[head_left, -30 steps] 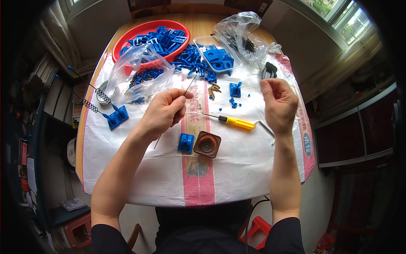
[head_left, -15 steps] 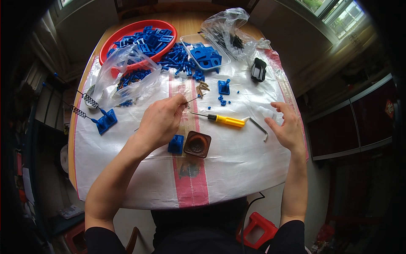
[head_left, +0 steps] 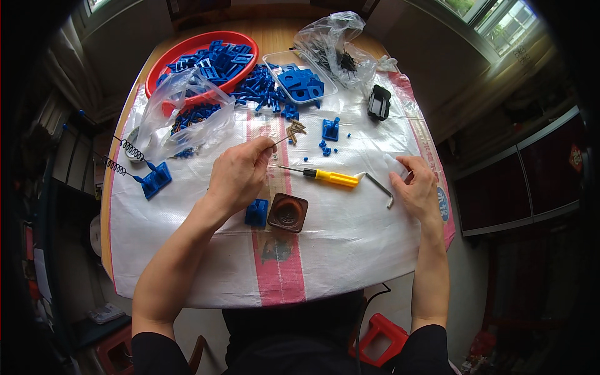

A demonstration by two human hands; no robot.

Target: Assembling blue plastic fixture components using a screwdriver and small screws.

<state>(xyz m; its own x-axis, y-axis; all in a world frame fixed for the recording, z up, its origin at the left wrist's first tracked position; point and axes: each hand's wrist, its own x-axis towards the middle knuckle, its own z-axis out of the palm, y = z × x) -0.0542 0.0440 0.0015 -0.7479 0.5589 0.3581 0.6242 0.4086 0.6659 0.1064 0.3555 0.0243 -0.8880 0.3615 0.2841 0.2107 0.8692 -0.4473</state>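
Note:
My left hand (head_left: 240, 172) is closed in a pinch on a thin dark wire (head_left: 282, 139), whose tip sticks out toward several small brass-coloured pieces (head_left: 295, 128). At the right, my right hand (head_left: 417, 184) has its fingers curled around a soft white wad (head_left: 395, 165), partly hidden by them. Between the hands lies a yellow-handled screwdriver (head_left: 336, 178), with a bent hex key (head_left: 380, 189) beside its handle end. Just below my left hand are a blue square-based part (head_left: 256, 213) and a brown square dish (head_left: 288, 213) with a round hollow.
Farther off stand a red basin (head_left: 250, 62) of blue parts, a clear tray (head_left: 332, 87) and plastic bags (head_left: 340, 31). A black holder (head_left: 379, 102) lies at the right. Coiled black wires (head_left: 131, 150) rise from a blue base (head_left: 156, 180) at the left.
My right hand has lowered slightly and its fingers have closed in around the white wad. My left hand keeps its pinch on the wire, nearly still. The whole view has shifted a little.

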